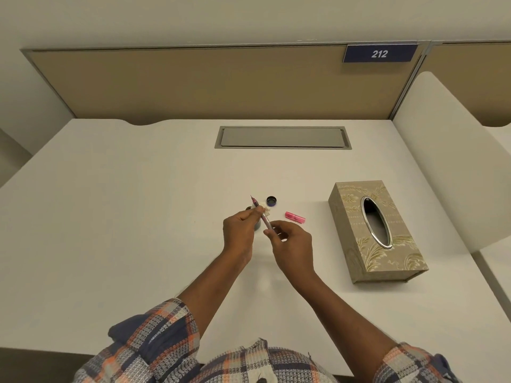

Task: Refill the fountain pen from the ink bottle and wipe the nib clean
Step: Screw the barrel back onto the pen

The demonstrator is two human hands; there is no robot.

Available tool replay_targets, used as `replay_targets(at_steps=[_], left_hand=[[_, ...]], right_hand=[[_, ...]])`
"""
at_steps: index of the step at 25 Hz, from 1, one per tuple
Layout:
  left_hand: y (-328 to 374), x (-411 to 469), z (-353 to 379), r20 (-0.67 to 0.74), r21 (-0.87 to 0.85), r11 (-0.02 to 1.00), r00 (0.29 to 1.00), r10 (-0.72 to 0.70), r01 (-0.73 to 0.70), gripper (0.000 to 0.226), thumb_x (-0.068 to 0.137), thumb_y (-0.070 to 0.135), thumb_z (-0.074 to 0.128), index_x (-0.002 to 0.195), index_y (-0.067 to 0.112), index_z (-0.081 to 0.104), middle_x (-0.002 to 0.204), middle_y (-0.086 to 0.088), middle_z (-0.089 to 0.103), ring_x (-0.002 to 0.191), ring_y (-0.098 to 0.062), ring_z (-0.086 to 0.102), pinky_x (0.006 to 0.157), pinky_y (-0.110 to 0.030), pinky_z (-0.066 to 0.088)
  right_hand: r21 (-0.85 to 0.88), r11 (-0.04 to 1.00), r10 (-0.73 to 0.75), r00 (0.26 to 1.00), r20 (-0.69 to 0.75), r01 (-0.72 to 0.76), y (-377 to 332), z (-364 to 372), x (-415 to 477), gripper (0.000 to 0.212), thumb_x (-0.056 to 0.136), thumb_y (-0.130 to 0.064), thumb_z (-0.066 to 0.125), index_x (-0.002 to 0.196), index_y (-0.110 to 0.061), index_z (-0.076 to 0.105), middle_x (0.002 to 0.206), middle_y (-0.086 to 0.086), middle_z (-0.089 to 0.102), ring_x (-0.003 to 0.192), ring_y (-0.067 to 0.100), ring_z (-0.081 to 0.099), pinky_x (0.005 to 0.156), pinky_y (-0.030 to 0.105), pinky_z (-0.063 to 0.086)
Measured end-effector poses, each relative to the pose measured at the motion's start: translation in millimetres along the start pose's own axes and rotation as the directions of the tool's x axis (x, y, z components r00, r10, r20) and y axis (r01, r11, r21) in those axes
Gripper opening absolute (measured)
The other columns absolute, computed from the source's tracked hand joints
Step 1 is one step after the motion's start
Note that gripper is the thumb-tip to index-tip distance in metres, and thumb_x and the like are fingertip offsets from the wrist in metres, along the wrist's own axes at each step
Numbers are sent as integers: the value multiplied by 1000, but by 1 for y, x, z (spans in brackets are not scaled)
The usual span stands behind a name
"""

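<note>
Pen (262, 215) held above desk (138, 217) at centre, nib up and away, ink bottle (253, 217) mostly hidden behind left hand. Pen looks light, stiff, smooth – nib fragile, so hold by barrel, not tip. Left hand (240, 230) pinches upper barrel, white tissue (266, 209) wad at fingertips beside pen. Right hand (293, 246) closed lightly on lower end – thumb and forefinger. Cap (271, 201) and pink pen cap (294, 217) lie near on desk; tissue box (376, 233) right.

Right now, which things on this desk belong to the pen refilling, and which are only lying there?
Belong to the job:
fountain pen, held by left hand and right hand
tissue piece
ink bottle, mostly hidden
bottle cap
pink pen cap
tissue box

Only lying there:
desk cable hatch
sign 212
</note>
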State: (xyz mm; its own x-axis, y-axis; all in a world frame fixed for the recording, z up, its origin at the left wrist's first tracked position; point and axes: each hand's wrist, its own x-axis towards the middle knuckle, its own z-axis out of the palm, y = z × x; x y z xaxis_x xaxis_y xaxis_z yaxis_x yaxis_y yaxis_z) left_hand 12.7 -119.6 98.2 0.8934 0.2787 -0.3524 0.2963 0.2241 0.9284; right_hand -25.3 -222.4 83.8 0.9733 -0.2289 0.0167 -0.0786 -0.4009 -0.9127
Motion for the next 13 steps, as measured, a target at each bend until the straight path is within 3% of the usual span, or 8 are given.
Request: replay_targets(at_steps=[3, 6, 8, 10, 13], left_hand=[[1, -2, -6, 9, 57, 998, 1000, 27, -27, 19, 77, 17, 74, 93, 8, 75, 96, -6, 74, 92, -13, 66, 72, -12, 46], [4, 0, -17, -32, 107, 991, 996, 83, -79, 18, 79, 10, 71, 96, 6, 74, 95, -3, 74, 91, -9, 67, 78, -13, 49], [7, 0, -26, -81, 135, 986, 991, 107, -96, 16, 80, 7, 69, 95, 7, 74, 92, -2, 73, 89, -10, 67, 85, -19, 48], [9, -2, -34, -117, 148, 983, 985, 130, -112, 14, 81, 6, 67, 94, 7, 74, 90, -2, 73, 81, -12, 64, 83, -21, 49], [11, -3, -48, -179, 147, 980, 971, 160, -134, 12, 81, 6, 67, 90, 10, 74, 87, -1, 73, 75, -11, 62, 80, -22, 51]], right_hand=[[77, 996, 55, 997, -61, -51, 4, 0, 3, 9, 83, -18, 73, 92, -16, 74, 80, -9, 68, 74, 4, 62, 68, 11, 44], [99, 991, 101, 984, -145, -87, 10, -1, 9, 6, 82, -17, 74, 88, -15, 73, 76, -7, 66, 69, 4, 61, 61, 2, 42], [82, 986, 158, 973, -169, -146, 21, 1, 12, 6, 84, -17, 72, 89, -13, 73, 77, -4, 66, 69, 9, 61, 64, 10, 46], [50, 975, 223, 958, -179, -217, 36, 5, 13, 7, 85, -15, 68, 90, -11, 72, 78, 0, 66, 72, 17, 61, 66, 23, 49], [-3, 964, 260, 946, -193, -265, 58, 13, 12, 11, 86, -13, 64, 91, -8, 72, 84, 5, 67, 75, 21, 61, 70, 31, 52]])
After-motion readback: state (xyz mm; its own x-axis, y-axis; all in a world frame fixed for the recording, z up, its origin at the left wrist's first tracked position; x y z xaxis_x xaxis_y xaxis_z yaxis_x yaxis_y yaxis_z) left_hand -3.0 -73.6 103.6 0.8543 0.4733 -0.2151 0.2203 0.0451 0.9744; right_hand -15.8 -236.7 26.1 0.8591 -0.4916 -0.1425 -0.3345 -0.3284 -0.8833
